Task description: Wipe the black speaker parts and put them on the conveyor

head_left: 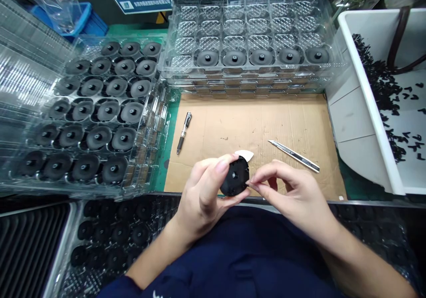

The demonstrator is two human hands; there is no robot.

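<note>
Near the front edge of the cardboard sheet (213,125), my left hand (204,189) grips a round black disc (235,176) between thumb and fingers, its face with a small central hub turned up toward me. My right hand (286,189) is at the disc's right edge, thumb and index finger pinched together; what they hold, if anything, is too small to name. Just behind the disc a white pointed piece (244,154) lies on the cardboard, partly hidden by it.
A pen (184,133) lies left on the cardboard, a slim craft knife (294,155) right. Clear trays of discs (100,136) stand at the left, more stacked trays (249,72) at the back. A white bin (369,98) with small black parts is at the right.
</note>
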